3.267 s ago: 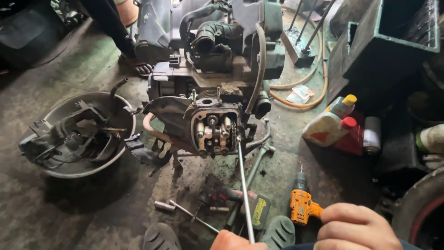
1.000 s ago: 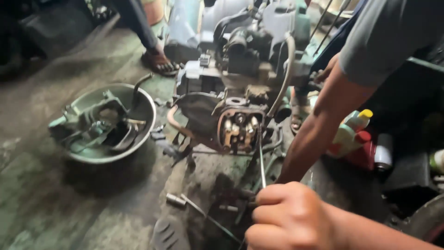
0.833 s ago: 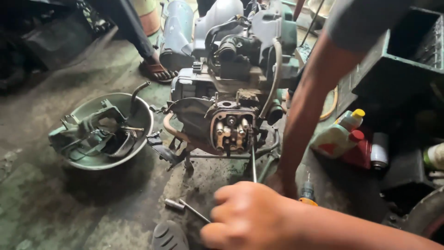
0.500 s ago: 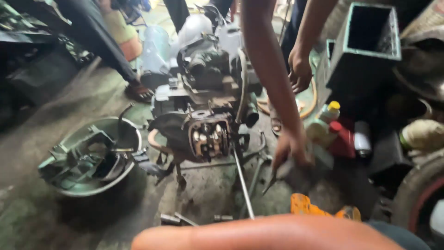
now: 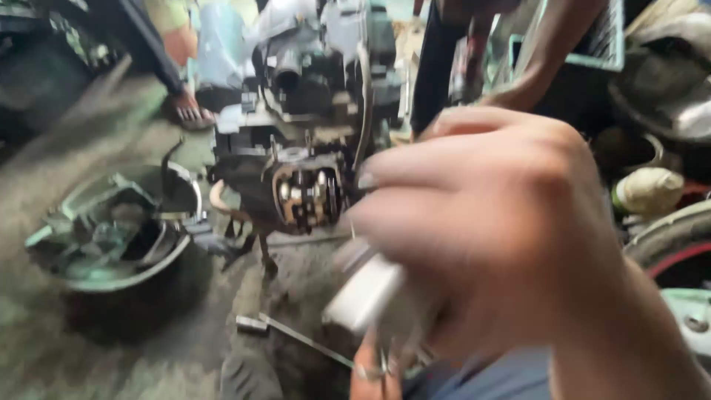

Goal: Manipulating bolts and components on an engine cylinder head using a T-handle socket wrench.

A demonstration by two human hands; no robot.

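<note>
Near the engine (image 5: 304, 196), right hand (image 5: 489, 230) fisted around white object (image 5: 366, 292).

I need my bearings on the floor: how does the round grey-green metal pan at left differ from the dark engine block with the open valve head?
The round grey-green metal pan sits low and open-topped, holding loose parts; the dark engine block stands taller on thin legs. The pan is left, the block centre, its exposed valves facing the camera. Both rest on the grimy floor.

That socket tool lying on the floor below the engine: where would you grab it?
Take the socket tool by its thin bare shaft, coming from above with a hand. It lies flat on the floor, its blocky socket end toward the left, and its right end runs under the blurred right hand.
</note>
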